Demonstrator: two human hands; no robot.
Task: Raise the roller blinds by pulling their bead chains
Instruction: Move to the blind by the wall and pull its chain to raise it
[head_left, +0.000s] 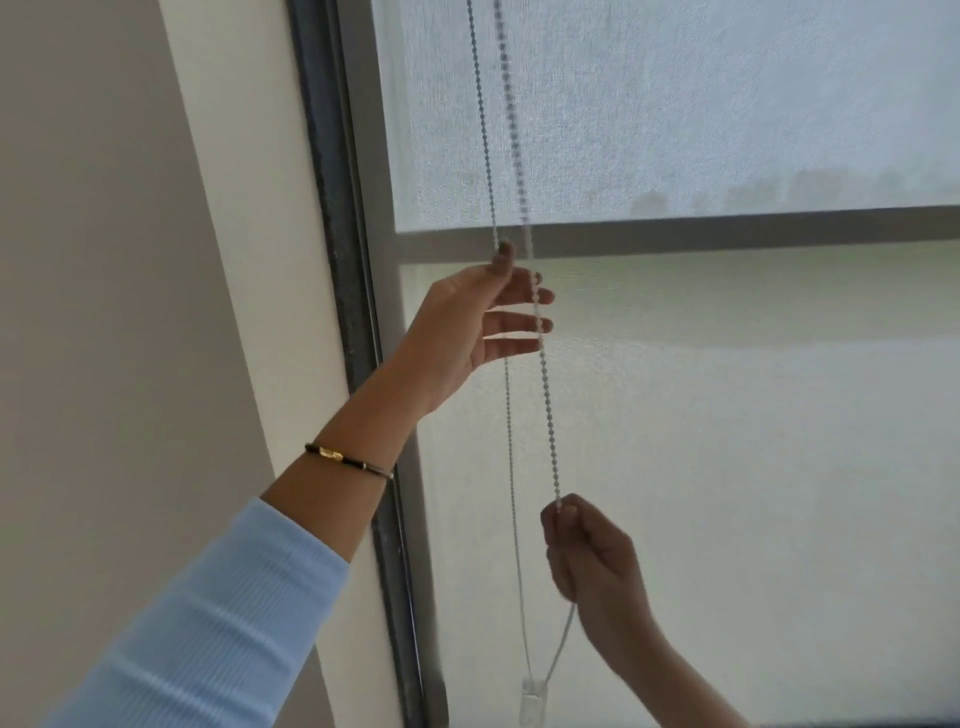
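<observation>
While both hands (470, 317) grip it, bead chain (545, 395) hangs between.

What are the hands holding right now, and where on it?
Both hold the bead chain: left hand pinches the left strand high up, right hand grips the right strand lower down.

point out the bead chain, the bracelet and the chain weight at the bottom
bead chain (548, 410), head view, on the right strand between the two hands
bracelet (347, 460), head view, on the dark band crossing the left wrist
chain weight (531, 702), head view, on the pale plastic piece at the loop's bottom
</observation>
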